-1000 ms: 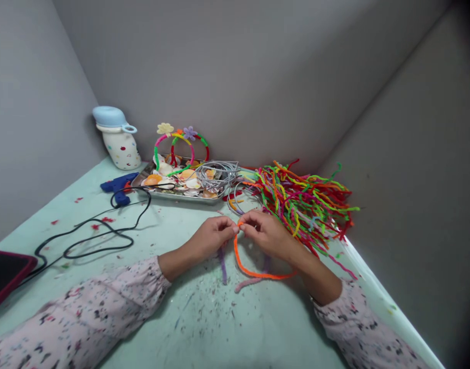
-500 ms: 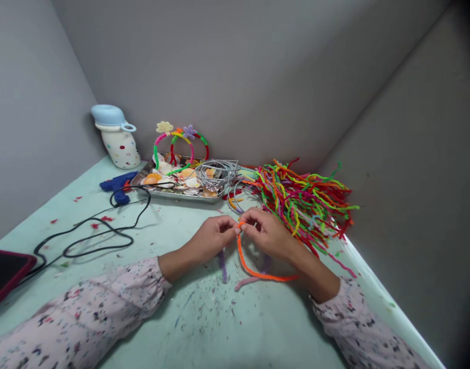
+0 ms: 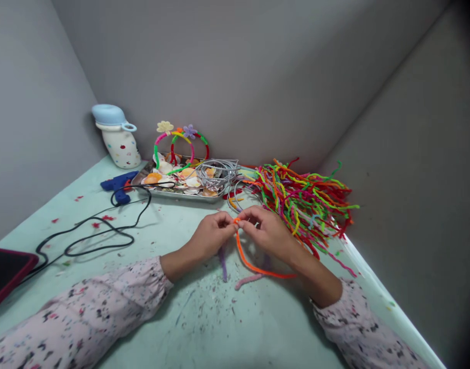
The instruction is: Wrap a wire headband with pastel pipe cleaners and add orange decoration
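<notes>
An orange pipe cleaner [image 3: 253,268] is pinched at its upper end between both hands; the rest curves down and right toward my right wrist. My left hand [image 3: 213,236] holds the bent end with thumb and forefinger. Close against it, my right hand [image 3: 267,233] pinches the same end from the right. Below the hands, a purple pipe cleaner piece [image 3: 223,265] and a pink piece [image 3: 249,280] lie on the table. The exact shape of the orange end is mostly hidden by my fingertips.
A metal tray [image 3: 181,196] holds shells, two flower-topped hoops [image 3: 175,134] and coiled grey wire [image 3: 217,171]. Many coloured pipe cleaners [image 3: 304,197] are heaped at right. At left are a blue glue gun [image 3: 119,184], black cable [image 3: 100,230], bottle [image 3: 119,143] and dark device [image 3: 7,274].
Both hands have shifted very slightly left and up with the orange pipe cleaner. Its upper end now shows a little more to the left between the fingertips.
</notes>
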The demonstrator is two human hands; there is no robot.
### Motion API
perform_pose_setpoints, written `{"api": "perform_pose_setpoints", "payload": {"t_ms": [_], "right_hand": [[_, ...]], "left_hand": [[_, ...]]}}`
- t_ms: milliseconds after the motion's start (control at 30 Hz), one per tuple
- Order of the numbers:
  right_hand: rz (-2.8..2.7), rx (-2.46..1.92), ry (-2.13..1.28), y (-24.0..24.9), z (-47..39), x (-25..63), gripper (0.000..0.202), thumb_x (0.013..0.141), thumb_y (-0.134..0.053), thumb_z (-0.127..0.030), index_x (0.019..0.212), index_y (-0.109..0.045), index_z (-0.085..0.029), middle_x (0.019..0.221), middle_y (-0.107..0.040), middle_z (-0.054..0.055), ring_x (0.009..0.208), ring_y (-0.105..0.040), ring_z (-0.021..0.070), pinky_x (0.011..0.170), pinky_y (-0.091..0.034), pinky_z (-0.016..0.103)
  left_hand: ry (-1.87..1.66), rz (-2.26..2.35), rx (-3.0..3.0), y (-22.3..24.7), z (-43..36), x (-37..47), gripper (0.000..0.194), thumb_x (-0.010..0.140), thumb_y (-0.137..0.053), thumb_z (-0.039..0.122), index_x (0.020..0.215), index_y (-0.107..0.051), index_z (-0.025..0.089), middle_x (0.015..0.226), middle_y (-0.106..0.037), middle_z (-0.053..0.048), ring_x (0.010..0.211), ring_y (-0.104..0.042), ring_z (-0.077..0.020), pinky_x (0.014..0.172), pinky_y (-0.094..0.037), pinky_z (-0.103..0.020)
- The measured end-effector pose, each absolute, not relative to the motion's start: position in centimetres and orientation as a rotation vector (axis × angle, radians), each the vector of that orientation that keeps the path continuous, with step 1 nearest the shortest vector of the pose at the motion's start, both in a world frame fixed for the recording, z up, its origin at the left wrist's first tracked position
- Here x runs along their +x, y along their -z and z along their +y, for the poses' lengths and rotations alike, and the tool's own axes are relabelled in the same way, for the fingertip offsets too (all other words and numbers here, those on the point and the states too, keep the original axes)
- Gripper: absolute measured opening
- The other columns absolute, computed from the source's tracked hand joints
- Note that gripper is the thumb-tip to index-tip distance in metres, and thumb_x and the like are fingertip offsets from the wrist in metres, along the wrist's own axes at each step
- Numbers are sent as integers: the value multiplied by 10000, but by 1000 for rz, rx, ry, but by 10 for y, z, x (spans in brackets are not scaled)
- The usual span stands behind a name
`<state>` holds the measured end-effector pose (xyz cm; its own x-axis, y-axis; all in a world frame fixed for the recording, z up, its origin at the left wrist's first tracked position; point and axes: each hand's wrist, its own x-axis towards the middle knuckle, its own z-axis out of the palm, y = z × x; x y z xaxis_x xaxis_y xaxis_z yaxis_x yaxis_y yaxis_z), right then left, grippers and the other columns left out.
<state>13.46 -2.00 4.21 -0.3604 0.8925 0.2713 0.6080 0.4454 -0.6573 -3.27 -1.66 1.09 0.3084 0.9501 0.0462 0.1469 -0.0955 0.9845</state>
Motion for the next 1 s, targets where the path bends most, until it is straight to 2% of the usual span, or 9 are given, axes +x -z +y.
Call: {"api": "perform_pose_setpoints", "payload": {"t_ms": [167, 333, 433, 667, 1000], "right_hand": [[-2116, -1332, -761, -34, -19, 135, 190, 806, -536, -323, 759, -644, -174, 696, -606, -4, 616, -486, 116, 565, -336, 232], [-2091, -1280, -826, -27, -20, 130, 204, 800, -491, -260, 670, -611, -159, 638, -569, -16, 612, -479, 111, 571, -347, 222], [-2077, -1285, -860, -27, -21, 130, 176, 778, -481, -226, 668, -601, -159, 637, -573, -17, 609, -486, 113, 574, -359, 222], [-1997, -1334, -945, -32, -21, 133, 143, 735, -474, -203, 672, -594, -160, 640, -556, -18, 624, -490, 118, 592, -373, 225], [-1976, -1396, -1043, -32, -22, 132, 218, 755, -521, -337, 687, -630, -162, 609, -542, -21, 559, -428, 101, 514, -315, 217]], "left_hand": [[-1059, 1038, 1350, -11, -14, -34, 172, 730, -589, 310, 698, -517, 157, 517, -438, 57, 452, -374, -64, 440, -281, -190], [-1030, 1000, 1263, -9, -14, -34, 174, 721, -603, 310, 711, -517, 159, 509, -454, 58, 438, -380, -63, 432, -282, -192], [-1001, 970, 1259, -10, -15, -34, 154, 733, -595, 300, 728, -542, 155, 506, -464, 51, 435, -383, -66, 430, -282, -201], [-1010, 998, 1259, -14, -15, -35, 159, 729, -588, 241, 623, -508, 154, 476, -445, 43, 415, -366, -58, 416, -263, -203], [-1051, 992, 1233, -12, -15, -34, 129, 716, -584, 202, 626, -507, 150, 467, -436, 53, 413, -371, -51, 421, -258, -195]]}}
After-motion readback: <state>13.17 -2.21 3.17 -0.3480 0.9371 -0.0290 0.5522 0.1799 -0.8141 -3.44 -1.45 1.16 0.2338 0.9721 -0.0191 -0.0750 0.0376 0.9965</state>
